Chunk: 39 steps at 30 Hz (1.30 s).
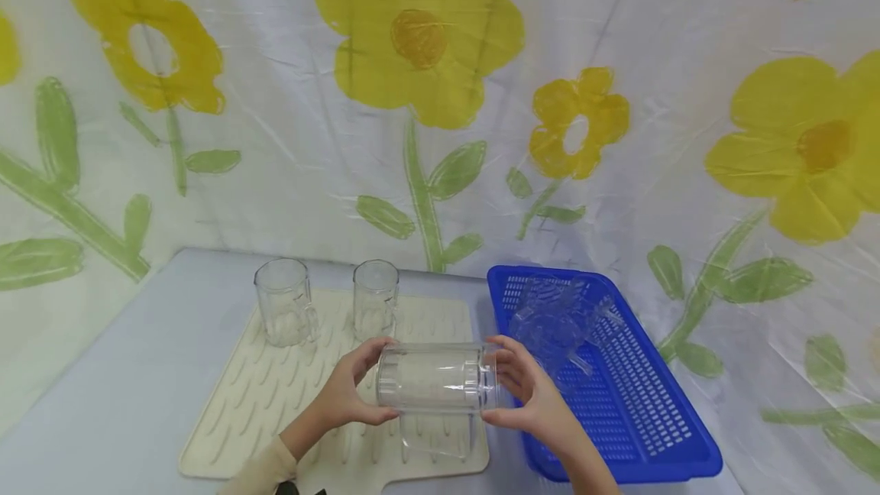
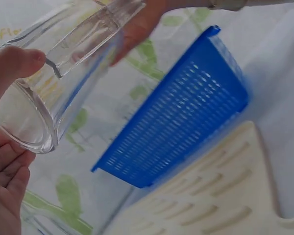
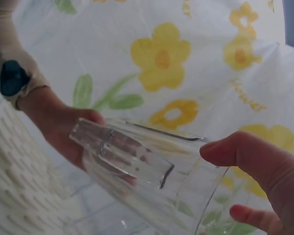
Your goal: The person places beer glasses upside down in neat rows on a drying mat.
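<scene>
A clear glass mug [image 1: 433,379] is held sideways in the air above the front of a cream drying mat [image 1: 230,415], its handle on the side toward me. My left hand [image 1: 347,392] grips the left end between thumb and fingers. The right end is gripped by my right hand [image 1: 532,396], its thumb on the near side and its fingers on the far side. In the left wrist view, the left thumb [image 2: 22,61] presses the mug's side. Two more glass mugs, one at the left [image 1: 283,308] and one nearer the middle [image 1: 375,300], stand upright on the mat's back part.
A blue plastic basket [image 1: 687,441] stands to the right of the mat, with clear glassware [image 1: 550,323] in its back part; the pieces overlap. A white table [image 1: 117,380] extends left of the mat. Behind everything hangs a flower-printed curtain [image 1: 275,159].
</scene>
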### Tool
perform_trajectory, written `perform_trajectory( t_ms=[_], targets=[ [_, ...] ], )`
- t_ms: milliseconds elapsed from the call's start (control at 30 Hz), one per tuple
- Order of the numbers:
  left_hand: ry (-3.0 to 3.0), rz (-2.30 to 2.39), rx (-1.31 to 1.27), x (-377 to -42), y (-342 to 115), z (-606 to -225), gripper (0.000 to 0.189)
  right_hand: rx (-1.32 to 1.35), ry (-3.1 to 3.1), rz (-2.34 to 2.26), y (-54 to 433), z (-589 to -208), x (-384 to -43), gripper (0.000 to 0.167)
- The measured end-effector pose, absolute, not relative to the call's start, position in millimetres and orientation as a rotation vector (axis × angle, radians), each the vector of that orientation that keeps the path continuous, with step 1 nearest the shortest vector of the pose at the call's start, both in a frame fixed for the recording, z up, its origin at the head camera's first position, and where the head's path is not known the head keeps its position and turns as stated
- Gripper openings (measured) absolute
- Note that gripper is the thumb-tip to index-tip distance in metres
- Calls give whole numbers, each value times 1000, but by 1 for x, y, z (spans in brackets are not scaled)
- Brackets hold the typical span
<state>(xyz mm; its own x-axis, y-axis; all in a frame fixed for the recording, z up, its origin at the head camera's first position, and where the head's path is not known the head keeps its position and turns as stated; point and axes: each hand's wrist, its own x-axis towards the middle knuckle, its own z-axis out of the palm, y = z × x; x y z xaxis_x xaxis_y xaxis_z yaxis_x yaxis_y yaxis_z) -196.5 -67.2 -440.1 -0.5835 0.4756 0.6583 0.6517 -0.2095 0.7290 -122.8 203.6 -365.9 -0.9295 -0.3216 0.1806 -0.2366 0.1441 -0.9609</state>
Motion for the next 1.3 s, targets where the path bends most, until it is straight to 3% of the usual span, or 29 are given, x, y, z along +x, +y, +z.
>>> perform_trajectory(
  t_ms=[233,433,700,1100,1167,1300],
  targets=[
    [-1782,-2003,-1435,-199,-65,-419,71,-681,2352,-1990,205,-372,-120,72],
    [-1572,-2199,-1466,-195,-61,-412,65,-537,2375,-1949,201,-379,-117,73],
    [-1600,-2160,-1457,-196,-49,-400,68,-419,2434,-1843,192,-393,-117,77],
    [-1688,-2066,-1472,-191,-35,-394,73,-504,2653,-1658,178,-405,-119,84],
    [-1739,-2053,-1456,-190,-32,-393,73,-516,2617,-1673,175,-408,-121,73],
    [-1799,-2045,-1487,-188,-27,-392,72,-555,2524,-1750,170,-416,-123,68]
  ],
)
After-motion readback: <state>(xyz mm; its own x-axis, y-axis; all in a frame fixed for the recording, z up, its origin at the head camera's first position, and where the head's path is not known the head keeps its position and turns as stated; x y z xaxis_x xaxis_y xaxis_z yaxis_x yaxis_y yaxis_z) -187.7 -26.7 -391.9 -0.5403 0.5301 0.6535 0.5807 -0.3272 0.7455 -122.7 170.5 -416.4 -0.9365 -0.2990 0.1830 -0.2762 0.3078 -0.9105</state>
